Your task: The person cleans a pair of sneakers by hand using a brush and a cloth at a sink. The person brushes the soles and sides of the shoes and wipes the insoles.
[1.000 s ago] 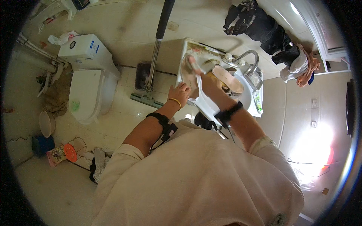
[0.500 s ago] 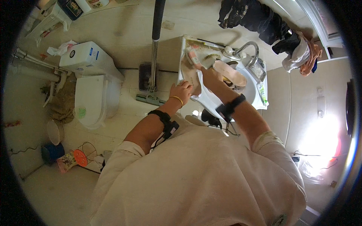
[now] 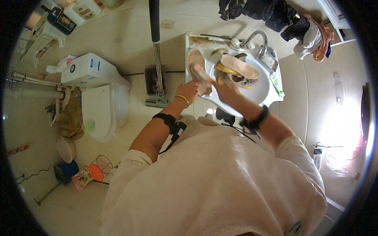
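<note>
On the left ledge of the white washbasin [image 3: 267,94] lies a shoe [image 3: 195,59] with its pale pinkish, sole-shaped face up. My left hand [image 3: 187,93] grips its near end, the fingers closed on the edge. My right hand [image 3: 226,91], smeared by motion, is closed round a scrubbing brush [image 3: 200,72], which lies against the shoe's near half. The brush is blurred and its bristles are hidden. In the basin bowl rest more shoes [image 3: 241,67], one with a pale sole turned up, others with yellow edges.
A curved faucet [image 3: 256,37] rises at the basin's back; a green-and-white tube [image 3: 277,84] lies on its right rim. Left of it stand a mop [image 3: 157,59] and a dark bin [image 3: 151,74], then a toilet [image 3: 98,106]. Dark clothes [image 3: 267,15] hang at the upper right.
My right hand has drawn the brush from the shoe's far end back toward its near end. My left hand stays at the near end. The view has shifted slightly.
</note>
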### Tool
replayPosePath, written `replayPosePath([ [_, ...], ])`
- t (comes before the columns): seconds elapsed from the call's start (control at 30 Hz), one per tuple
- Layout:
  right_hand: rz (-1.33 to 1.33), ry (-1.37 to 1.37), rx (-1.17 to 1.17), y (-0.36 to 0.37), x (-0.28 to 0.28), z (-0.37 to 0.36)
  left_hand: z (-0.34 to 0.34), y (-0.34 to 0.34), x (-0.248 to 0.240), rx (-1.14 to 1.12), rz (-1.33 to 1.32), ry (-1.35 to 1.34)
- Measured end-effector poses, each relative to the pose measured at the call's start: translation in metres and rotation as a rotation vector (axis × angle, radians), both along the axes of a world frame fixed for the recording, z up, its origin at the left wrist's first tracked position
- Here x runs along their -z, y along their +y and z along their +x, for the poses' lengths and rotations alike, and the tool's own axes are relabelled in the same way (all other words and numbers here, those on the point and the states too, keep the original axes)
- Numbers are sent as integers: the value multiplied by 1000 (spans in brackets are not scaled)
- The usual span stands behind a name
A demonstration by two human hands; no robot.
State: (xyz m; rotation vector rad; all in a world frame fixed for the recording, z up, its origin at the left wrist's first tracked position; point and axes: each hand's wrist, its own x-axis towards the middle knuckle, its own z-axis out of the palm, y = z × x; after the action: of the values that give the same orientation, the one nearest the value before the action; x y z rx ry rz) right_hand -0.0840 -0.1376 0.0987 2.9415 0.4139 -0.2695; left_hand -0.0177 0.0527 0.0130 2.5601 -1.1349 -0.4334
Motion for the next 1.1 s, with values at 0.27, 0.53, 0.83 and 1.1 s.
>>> replayPosePath([
  [0.27, 335, 219, 427, -13, -68, -56, 70, -30, -48, -34, 153, 260],
  [0.53, 646, 245, 691, -30, -83, -88, 128, -74, -15, 296, 109, -263],
  [0.83, 829, 237, 773, -53, -75, -92, 146, -20, -8, 66, 298, 114],
  [1.1, 886, 241, 709, -52, -67, -63, 69, 25, -7, -605, -328, 602],
])
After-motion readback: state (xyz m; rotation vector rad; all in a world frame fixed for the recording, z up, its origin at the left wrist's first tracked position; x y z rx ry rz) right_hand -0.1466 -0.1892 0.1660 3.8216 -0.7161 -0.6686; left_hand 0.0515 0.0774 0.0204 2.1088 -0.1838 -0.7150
